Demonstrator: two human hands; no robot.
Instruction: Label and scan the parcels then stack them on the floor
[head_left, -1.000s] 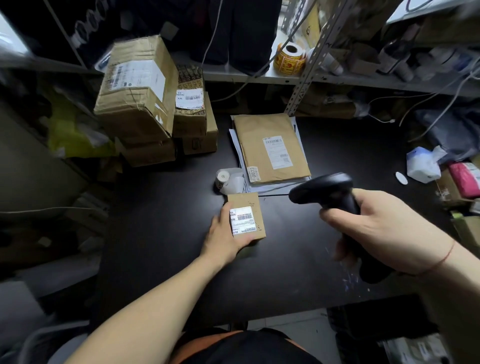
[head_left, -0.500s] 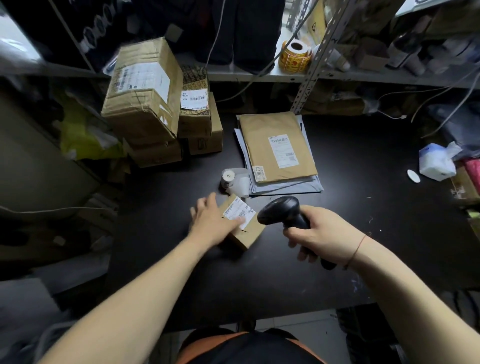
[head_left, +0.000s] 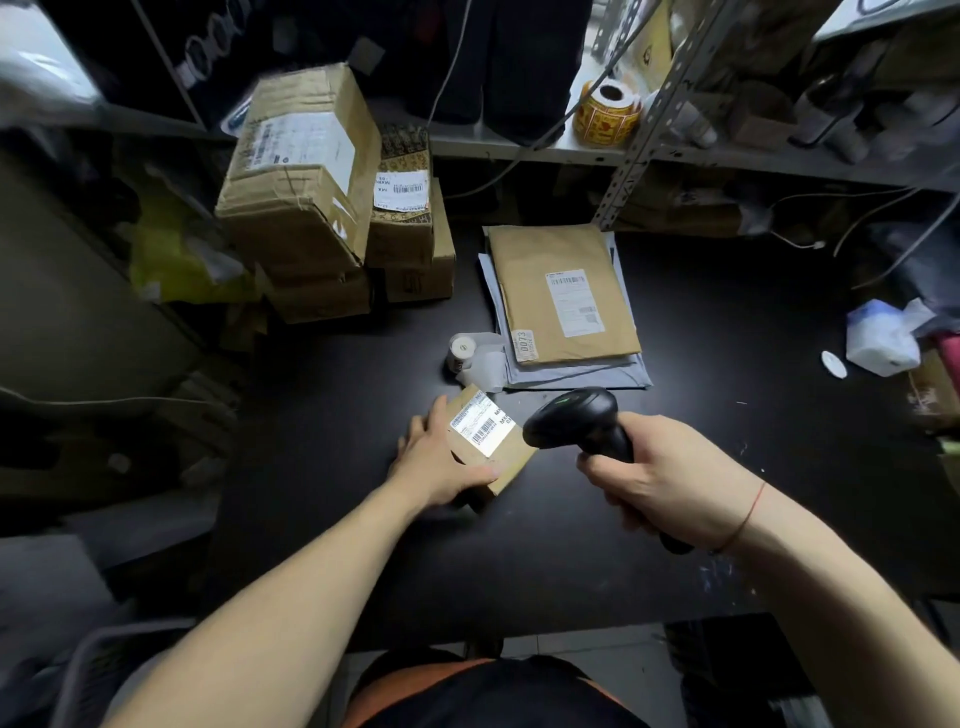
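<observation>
A single wide head-worn camera looks forward and down from close behind the left grip (head_left: 441, 462) and right grip (head_left: 670, 483), over the tabletop (head_left: 519, 561), shelf (head_left: 519, 148) beyond them.

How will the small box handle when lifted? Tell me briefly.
Probably light: the left hand holds the small box tilted, one-handed. Likely stiff: its cardboard edges look straight under the fingers. Flat sides, so it shouldn't roll.

Small brown cardboard parcel (head_left: 511, 457): tilted on the black worktop (head_left: 519, 571), white barcode label (head_left: 482, 428) facing up. Black handheld scanner (head_left: 571, 418): held above the worktop, head just right of the barcode label.
</observation>
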